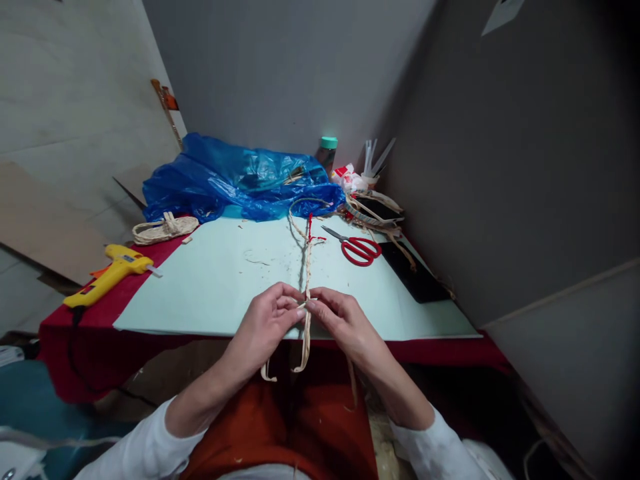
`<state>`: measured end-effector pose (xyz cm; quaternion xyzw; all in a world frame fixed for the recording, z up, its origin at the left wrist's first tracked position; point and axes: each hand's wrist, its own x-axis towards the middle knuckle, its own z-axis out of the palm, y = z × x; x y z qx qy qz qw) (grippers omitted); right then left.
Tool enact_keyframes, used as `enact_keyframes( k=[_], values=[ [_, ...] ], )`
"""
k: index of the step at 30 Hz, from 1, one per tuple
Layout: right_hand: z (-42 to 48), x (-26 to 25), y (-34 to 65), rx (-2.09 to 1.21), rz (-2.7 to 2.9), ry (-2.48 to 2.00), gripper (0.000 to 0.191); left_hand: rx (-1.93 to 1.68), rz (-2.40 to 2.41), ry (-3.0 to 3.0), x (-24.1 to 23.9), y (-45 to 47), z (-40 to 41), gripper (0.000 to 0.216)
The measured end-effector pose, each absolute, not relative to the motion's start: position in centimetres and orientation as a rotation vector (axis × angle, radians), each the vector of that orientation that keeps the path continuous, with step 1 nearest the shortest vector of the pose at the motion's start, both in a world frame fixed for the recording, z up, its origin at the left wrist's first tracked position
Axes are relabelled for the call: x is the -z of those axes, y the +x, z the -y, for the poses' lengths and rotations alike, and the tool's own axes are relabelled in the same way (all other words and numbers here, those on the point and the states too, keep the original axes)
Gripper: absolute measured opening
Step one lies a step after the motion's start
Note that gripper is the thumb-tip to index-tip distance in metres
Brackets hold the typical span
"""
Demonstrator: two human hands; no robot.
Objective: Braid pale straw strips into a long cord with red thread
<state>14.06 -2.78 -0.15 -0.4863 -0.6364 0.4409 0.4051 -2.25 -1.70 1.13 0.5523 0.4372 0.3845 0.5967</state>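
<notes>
Both hands meet at the front edge of the table over a pale braided fibre cord [308,263]. My left hand [267,317] pinches the cord's strands from the left, fingers closed. From the other side my right hand [345,317] closes thumb and fingers on the same spot. The braid runs away from me to a red tie [311,227] at its far end. Loose flat strands [305,343] dangle below my fingers past the table edge. Red-handled scissors [357,248] lie beyond my right hand, blades slightly apart.
A yellow glue gun [107,273] rests at the left on red cloth, near a coiled woven piece [165,229]. Blue plastic [225,173] lies at the back beside a green-lidded jar [327,152]. A black flat object [414,272] lies right, below bundled strips [375,207].
</notes>
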Motion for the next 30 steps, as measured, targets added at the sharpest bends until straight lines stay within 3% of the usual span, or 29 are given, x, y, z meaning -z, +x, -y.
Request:
enact_keyframes(
  k=[3, 7, 12, 16, 19, 23, 30],
  values=[
    [2.8, -0.1, 13.6, -1.058, 1.583, -1.282, 0.025, -0.845, -1.087, 1.461, -1.9, -3.1, 1.7, 0.010],
    [2.8, 0.0, 13.0, -1.119, 1.471, -1.244, 0.025, -0.903, -1.191, 1.797, -2.7, -2.8, 3.0, 0.017],
    [2.9, 0.0, 13.5, -1.338, 1.235, -1.160, 0.025, -1.068, -1.139, 2.424, 0.2, -0.3, 5.2, 0.032],
    [2.9, -0.4, 14.1, -1.522, 1.107, -1.091, 0.032, -0.926, -1.126, 2.658, 0.9, -0.1, 5.8, 0.035],
    [2.9, -0.4, 14.2, -1.510, 1.107, -1.033, 0.029, -0.779, -1.159, 2.448, -1.3, -1.3, 5.2, 0.025],
    [3.0, -0.2, 14.3, -1.513, 1.111, -0.996, 0.026, -0.994, -1.331, 1.989, -3.2, -2.4, 2.5, 0.019],
    [3.5, -0.3, 14.4, -1.406, 1.318, -0.949, 0.029, -0.593, -0.734, 1.387, -1.6, -1.2, -0.7, 0.018]
  ],
)
